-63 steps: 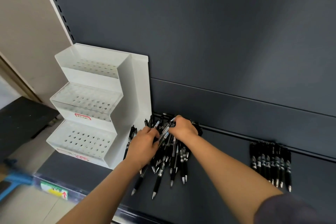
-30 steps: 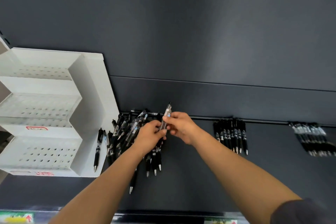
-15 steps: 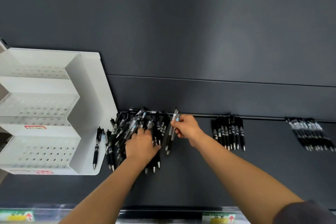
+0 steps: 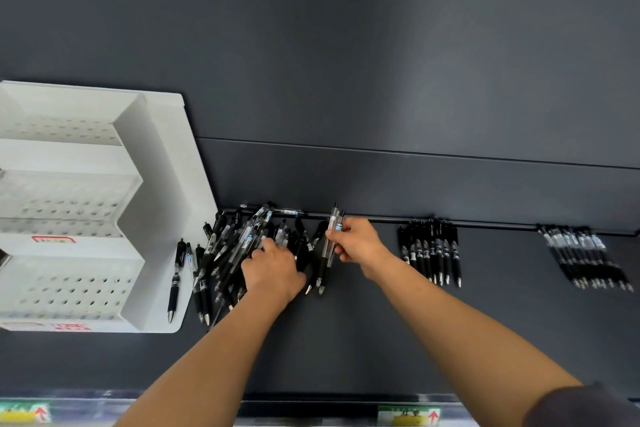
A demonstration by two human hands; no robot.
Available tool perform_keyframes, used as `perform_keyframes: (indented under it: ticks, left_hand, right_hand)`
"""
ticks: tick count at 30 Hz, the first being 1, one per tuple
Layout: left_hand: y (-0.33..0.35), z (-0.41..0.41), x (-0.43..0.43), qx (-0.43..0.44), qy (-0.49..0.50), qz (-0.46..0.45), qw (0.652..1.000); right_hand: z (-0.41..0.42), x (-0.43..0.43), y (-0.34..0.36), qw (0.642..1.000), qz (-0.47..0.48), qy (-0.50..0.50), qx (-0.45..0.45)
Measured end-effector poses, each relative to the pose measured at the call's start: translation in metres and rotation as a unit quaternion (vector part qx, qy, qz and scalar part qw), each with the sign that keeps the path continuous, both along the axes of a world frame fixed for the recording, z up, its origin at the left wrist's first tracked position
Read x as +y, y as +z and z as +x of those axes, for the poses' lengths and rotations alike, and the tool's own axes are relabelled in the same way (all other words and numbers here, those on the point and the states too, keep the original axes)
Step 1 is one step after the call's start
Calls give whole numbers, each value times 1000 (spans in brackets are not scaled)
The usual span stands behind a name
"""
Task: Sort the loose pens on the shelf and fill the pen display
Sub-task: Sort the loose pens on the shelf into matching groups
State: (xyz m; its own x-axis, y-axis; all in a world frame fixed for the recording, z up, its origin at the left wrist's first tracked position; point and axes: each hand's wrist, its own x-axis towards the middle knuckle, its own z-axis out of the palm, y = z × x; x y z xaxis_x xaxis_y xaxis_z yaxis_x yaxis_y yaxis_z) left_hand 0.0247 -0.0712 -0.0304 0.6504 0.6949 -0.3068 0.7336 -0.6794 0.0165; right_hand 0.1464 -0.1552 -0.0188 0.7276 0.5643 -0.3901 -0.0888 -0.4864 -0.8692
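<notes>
A: Quick rundown, where do we stand w/ the hands?

B: We see the right hand (image 4: pixel 356 243) pinching the held pens (image 4: pixel 331 236), two or maybe three, btw. thumb and fingers. Clear barrels, blue label. Clicker ends point at the back panel (image 4: pixel 346 62), tips toward the front edge. We can't tell if the tips touch the shelf (image 4: pixel 346 340).

A: And the other?

B: The left hand (image 4: pixel 273 267) lies palm-down on the loose pile (image 4: pixel 235 246), fingers bent in among the pens. The knuckles hide most of the fingertips, so we can't say whether it grips anything.

A: Where's that pile, exactly?

B: On the shelf, up against the back, just right of the pen display (image 4: pixel 162 184). It's a jumble, pens crossing each other. The held pens sit at its right edge.

A: The display itself?

B: White, three stepped tiers w/ rows of holes, standing at the shelf's left end. A single black pen (image 4: pixel 175 277) lies on its base plate, beside the side wall.

A: Anything sorted that we can see?

B: Yes. A tidy black row (image 4: pixel 429 256) lies near the right hand, on its right, tips to the front. Well apart, further right, is a clear-barrel row (image 4: pixel 585 260), slightly slanted. Two price labels w/ red arrows, (image 4: pixel 408 414) and (image 4: pixel 24 412), sit on the front rail.
</notes>
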Motion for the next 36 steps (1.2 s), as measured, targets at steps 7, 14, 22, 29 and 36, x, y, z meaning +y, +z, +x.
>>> perform_keyframes:
  ticks: [7, 14, 22, 29, 36]
  left_hand:
    - [-4, -4, 3, -7, -13, 12, 1000]
    - [-4, -7, -1, -40, -46, 20, 998]
    - [-2, -7, -8, 11, -65, 45, 997]
    - [-6, -2, -13, 31, -61, 15, 998]
    - [5, 3, -1, -90, -18, -38, 995]
  right_hand:
    - [3, -5, -2, 1000, -2, 0, 6]
    - [4, -4, -7, 1000, -1, 3, 11]
    - [1, -4, -13, 1000, 1, 4, 22]
    - [4, -8, -15, 1000, -5, -4, 20]
    - [13, -17, -10, 1000, -6, -20, 15]
